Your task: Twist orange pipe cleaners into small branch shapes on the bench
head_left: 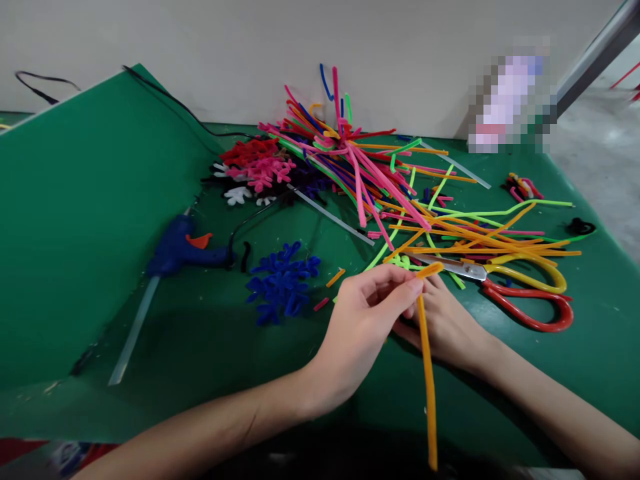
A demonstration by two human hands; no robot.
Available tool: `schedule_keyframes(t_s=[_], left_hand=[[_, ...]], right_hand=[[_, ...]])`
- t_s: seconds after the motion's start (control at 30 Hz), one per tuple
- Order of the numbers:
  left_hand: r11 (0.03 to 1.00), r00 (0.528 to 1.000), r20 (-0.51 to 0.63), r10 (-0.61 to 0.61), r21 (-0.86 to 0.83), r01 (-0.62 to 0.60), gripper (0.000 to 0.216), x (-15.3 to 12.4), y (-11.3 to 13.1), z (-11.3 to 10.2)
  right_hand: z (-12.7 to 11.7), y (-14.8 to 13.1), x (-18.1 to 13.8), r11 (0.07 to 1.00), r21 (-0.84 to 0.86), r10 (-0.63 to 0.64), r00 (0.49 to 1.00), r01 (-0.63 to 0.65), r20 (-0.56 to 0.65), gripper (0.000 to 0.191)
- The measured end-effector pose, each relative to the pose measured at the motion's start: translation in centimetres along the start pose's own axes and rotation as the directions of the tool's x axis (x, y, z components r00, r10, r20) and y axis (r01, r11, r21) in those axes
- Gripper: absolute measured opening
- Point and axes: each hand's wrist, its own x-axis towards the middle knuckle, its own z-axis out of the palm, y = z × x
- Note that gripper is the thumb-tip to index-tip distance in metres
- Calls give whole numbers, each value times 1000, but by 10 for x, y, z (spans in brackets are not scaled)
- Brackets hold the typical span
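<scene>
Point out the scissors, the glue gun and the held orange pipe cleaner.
Scissors [476,271]: head view, on the metal beside the handles.
Glue gun [169,247]: head view, on its blue body.
Orange pipe cleaner [427,363]: head view, on its hanging length.

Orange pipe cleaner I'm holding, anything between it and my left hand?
Nothing visible: your left hand pinches the orange pipe cleaner directly, near its bent top. Your right hand is behind, its fingertips mostly hidden.

On the green bench [195,340], a blue glue gun [167,247] with an orange trigger [200,241], 1 glue stick [135,330] jutting from its rear, lies beside a green board [100,220]. 2 loose sticks [333,215] lie farther back. A black cord [183,100] crosses the board's far corner; behind stands a pale wall [225,53].
</scene>
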Motion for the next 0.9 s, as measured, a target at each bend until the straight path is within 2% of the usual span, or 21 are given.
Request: schedule_keyframes(t_s=[0.1,0.2,0.27,0.5,0.67,0.73,0.8,0.9], left_hand=[[996,997,-44,62,70,-59,13,6,-6,-5],[983,986,-110,129,145,-112,11,14,-14,-10],[979,984,-115,138,166,-118,10,18,-20,-13],[995,998,39,47,81,-50,22,20,-35,-19],[987,993,103,62,144,-77,20,22,-38,-24],[978,991,107,86,182,-105,18,22,-38,-25],[971,990,82,118,200,-132,17,23,-39,-25],[965,993,16,117,234,-118,18,24,-41,-26]], right_hand=[[-5,5,1,991,-35,122,989,-125,-81,11],[-12,6,1,964,131,253,951,-232,-177,11],[-15,7,1,930,261,315,925,-257,-212,13],[-17,2,2,867,445,320,935,-224,-152,5],[-20,-1,5,791,542,361,932,-284,-38,6],[-20,-1,5,782,537,395,918,-317,-34,7],[-19,-1,5,812,484,411,908,-325,-80,7],[-17,3,2,916,307,322,930,-259,-176,9]])
